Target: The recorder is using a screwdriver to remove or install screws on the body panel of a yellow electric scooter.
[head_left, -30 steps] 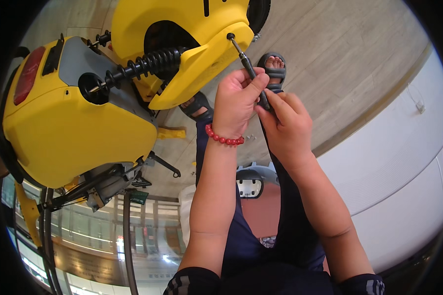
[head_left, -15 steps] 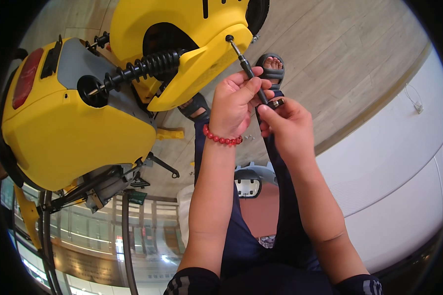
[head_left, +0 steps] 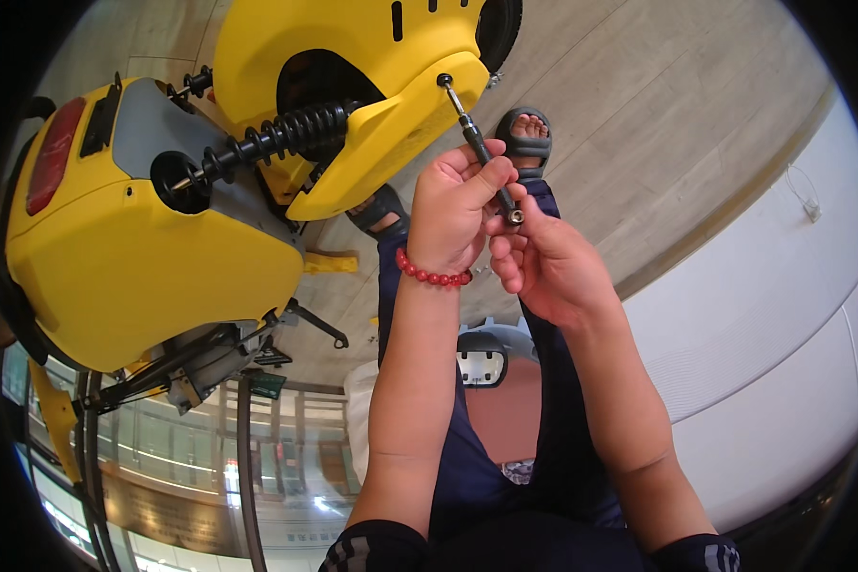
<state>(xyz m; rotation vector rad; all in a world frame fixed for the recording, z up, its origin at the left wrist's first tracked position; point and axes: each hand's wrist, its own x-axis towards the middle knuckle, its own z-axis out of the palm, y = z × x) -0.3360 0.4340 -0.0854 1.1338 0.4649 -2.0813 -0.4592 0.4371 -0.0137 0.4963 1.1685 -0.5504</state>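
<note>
My left hand (head_left: 459, 205), a red bead bracelet at its wrist, is closed around the dark handle of an L-shaped socket wrench (head_left: 480, 145). The wrench's thin silver end reaches into a round hole in a yellow swingarm cover (head_left: 391, 143). At the near end, its short bent arm shows an open socket facing up. My right hand (head_left: 558, 262) is closed at that bent arm, thumb on one side and curled fingers on the other. A black coil-spring shock absorber (head_left: 281, 133) runs from the cover to the yellow tail body (head_left: 153, 257).
The yellow vehicle lies at the left, with a red tail light (head_left: 55, 157) and a black tire (head_left: 499, 33). My sandalled feet (head_left: 527, 132) rest on the wood-look floor (head_left: 639, 114). A white panel (head_left: 763, 324) stands at right, glass railing (head_left: 181, 448) at lower left.
The wrench's bent arm has turned from pointing right to facing up toward me. My right hand has shifted slightly down and rotated with it; my left hand stays around the handle.
</note>
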